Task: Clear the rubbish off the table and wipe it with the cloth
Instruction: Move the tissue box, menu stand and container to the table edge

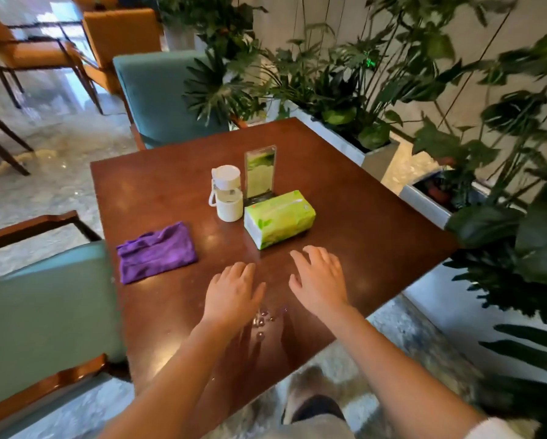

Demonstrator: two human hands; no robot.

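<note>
the table (345, 198), dark brown wood, is filling the middle of the view. the purple cloth (158, 251) is lying folded at 9 o'clock from the hands. the green tissue pack (278, 218) is sitting at 12 o'clock, closed, contents not showing, with a white bottle (227, 193) beside it. the left hand (234, 293) and right hand (321, 280) are hovering palm down, fingers spread, holding nothing. small shiny bits (262, 318), perhaps droplets, are lying between the wrists; a quick sweep could be scattering them to the floor.
</note>
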